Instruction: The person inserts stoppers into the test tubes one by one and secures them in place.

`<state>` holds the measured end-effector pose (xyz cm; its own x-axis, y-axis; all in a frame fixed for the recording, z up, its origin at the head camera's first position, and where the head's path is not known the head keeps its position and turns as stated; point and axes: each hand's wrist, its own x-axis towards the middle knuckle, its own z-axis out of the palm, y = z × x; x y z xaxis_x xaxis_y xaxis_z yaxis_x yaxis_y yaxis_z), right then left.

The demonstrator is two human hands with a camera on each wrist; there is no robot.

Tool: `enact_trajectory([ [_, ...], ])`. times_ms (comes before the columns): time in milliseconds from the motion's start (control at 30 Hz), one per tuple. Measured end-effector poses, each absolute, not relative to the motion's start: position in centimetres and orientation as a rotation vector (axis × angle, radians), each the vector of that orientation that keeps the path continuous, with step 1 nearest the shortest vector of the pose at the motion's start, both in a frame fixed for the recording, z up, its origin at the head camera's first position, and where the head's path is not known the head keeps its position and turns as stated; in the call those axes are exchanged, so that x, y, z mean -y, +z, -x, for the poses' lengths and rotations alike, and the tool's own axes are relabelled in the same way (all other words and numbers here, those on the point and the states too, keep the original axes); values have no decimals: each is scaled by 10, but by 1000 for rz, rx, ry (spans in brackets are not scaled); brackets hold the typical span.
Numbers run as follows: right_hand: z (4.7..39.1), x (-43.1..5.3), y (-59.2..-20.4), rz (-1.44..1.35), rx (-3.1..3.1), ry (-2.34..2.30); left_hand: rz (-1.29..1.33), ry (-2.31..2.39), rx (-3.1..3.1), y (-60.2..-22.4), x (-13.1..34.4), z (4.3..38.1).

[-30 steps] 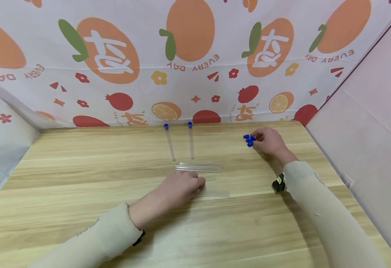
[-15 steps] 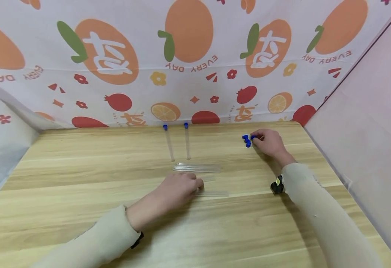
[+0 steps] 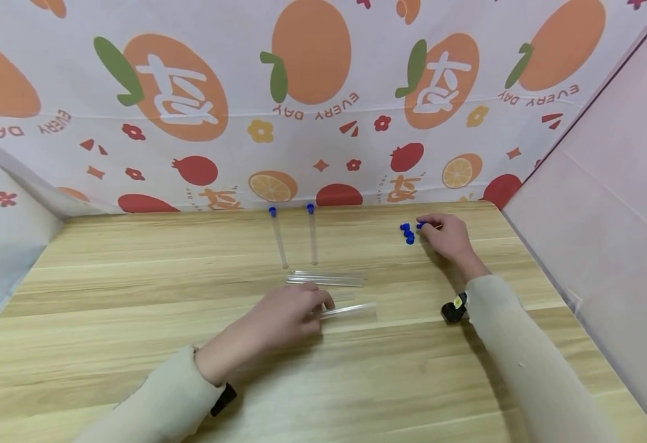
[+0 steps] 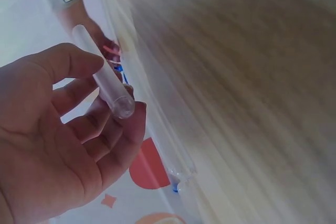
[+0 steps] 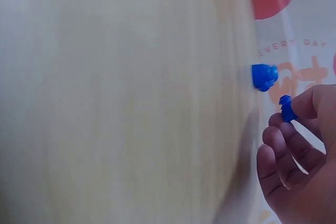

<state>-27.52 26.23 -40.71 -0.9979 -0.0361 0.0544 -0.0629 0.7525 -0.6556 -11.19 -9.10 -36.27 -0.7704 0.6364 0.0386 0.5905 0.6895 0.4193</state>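
My left hand pinches a clear test tube between thumb and fingers, its rounded end showing in the left wrist view. In the head view the tube slants just above the table, its free end pointing right. At the back right, my right hand holds a small blue stopper between thumb and forefinger. Just left of those fingertips lies a cluster of several blue stoppers. A group of clear tubes without stoppers lies sideways beyond my left hand, and another faint tube lies nearer it.
Two tubes with blue stoppers, a left one and a right one, lie lengthwise near the back edge. Behind the wooden table hangs a fruit-print cloth. A pale wall panel stands at the right.
My left hand has raised one end of the test tube off the table, tilting it. My right hand has drawn one blue stopper away from the cluster and lifted it slightly.
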Motion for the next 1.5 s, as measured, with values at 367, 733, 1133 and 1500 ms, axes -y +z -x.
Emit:
enact_trajectory([
  [367,262,-247,-388,124,2702,1565,-841,945,-2699,-357,99,120],
  [733,236,-215,-362,3,2452,1935,-772,1212,-2536,-357,110,127],
  [1133,205,-177,-343,-316,2378,2204,-631,1454,-2277,-362,116,127],
  [1500,189,-156,-332,-530,2341,2277,-521,1601,-2143,-356,119,127],
])
